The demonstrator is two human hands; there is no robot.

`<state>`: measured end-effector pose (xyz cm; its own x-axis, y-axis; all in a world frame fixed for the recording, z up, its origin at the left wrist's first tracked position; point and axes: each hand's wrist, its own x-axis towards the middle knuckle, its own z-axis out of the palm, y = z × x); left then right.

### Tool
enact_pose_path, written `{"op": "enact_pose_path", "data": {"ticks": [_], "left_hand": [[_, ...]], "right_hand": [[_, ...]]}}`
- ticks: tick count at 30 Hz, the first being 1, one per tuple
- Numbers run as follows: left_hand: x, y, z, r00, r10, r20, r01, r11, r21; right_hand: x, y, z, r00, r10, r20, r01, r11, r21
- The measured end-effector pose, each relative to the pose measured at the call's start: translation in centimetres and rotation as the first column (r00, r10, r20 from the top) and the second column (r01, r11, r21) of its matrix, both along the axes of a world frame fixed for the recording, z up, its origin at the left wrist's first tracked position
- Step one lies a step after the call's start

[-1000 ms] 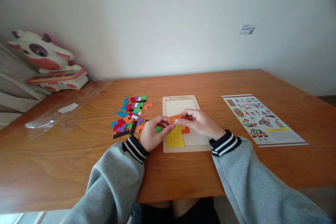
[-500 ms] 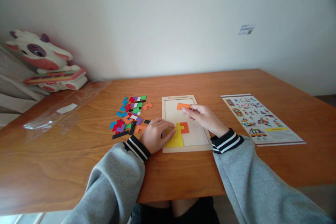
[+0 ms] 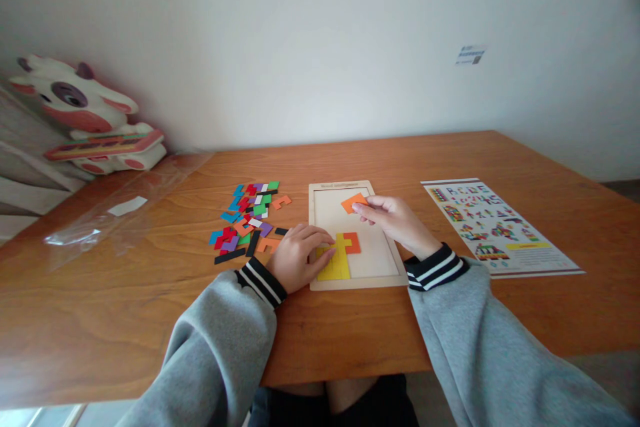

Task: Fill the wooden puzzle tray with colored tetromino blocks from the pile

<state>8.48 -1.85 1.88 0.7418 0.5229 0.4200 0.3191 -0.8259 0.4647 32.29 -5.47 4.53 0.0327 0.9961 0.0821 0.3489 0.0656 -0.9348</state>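
Observation:
In front of me a wooden puzzle board (image 3: 369,284) lies flat on the table. Yellow puzzle pieces (image 3: 336,268) fill its lower left, with an orange-red piece (image 3: 353,243) against their right side. Between thumb and fingers, my right hand (image 3: 400,221) pinches an orange puzzle piece (image 3: 353,203), raised over the board's upper part and tilted. My left hand (image 3: 303,253) rests across the board's left edge. Its thumb and fingers are apart, over the yellow pieces, and partly cover them.
Loose coloured puzzle pieces (image 3: 253,233) lie in a heap left of the board. A printed pattern sheet (image 3: 500,227) is on the right. Farther left are a clear plastic bag (image 3: 150,193) and a toy cow with a keyboard (image 3: 105,117). The wall (image 3: 320,47) stands behind the table.
My right hand has shifted slightly right and turned the orange piece, so it now sits at a slant. My left hand has stayed in place.

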Motion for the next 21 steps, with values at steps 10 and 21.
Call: {"op": "enact_pose_path", "data": {"ticks": [10,21], "left_hand": [[-0.3,0.0,0.3,1.0,-0.005,0.001,0.005,1.0,0.002],[-0.3,-0.1,0.2,1.0,-0.002,-0.012,0.002,1.0,0.008]], "right_hand": [[1.3,0.0,0.2,0.997,-0.052,-0.057,0.051,0.998,-0.032],[1.9,-0.8,0.3,0.966,0.217,-0.139,-0.256,0.869,-0.422]]}}
